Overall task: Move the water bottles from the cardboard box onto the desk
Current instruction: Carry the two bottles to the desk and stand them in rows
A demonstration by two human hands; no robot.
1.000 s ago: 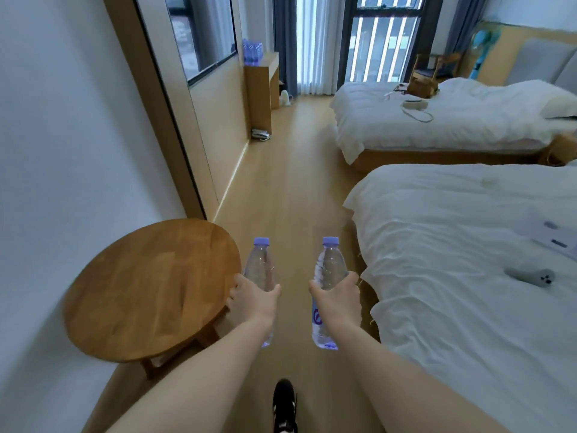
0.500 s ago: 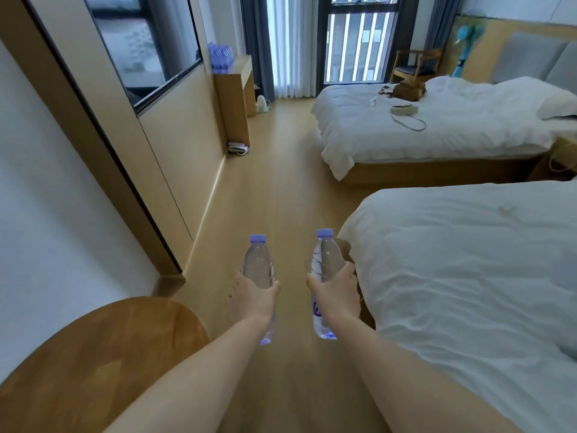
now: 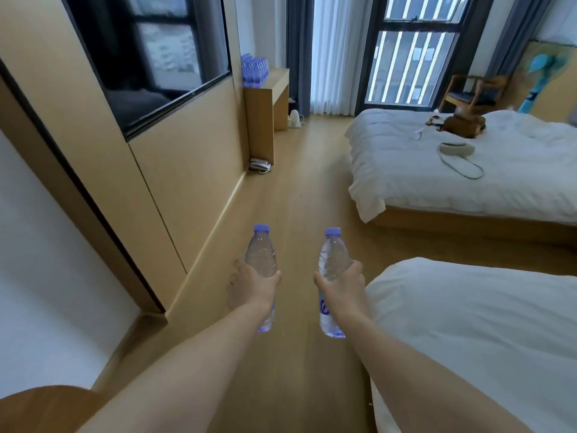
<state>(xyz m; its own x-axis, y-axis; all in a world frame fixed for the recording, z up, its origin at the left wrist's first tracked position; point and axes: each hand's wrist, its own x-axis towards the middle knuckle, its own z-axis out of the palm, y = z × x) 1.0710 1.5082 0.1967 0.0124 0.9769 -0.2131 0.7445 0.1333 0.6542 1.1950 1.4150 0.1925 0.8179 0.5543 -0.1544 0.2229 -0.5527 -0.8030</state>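
My left hand (image 3: 251, 287) grips a clear water bottle (image 3: 261, 256) with a purple cap, held upright over the wooden floor. My right hand (image 3: 342, 285) holds a second upright bottle (image 3: 332, 259) of the same kind, with a purple-printed label. Far ahead on the left stands a wooden desk (image 3: 276, 81) against the wall, with several purple-capped bottles (image 3: 254, 68) grouped on its top. The cardboard box is not in view.
A white bed (image 3: 468, 332) lies close on my right, and a second bed (image 3: 452, 170) with a bag and cord on it lies further ahead. A round wooden table (image 3: 40, 407) edge shows at bottom left. A telephone (image 3: 259, 165) and a kettle (image 3: 294, 118) sit on the floor by the desk.
I have moved forward along the aisle with both bottles held; the round table has slid down out of the frame and the desk has come closer.
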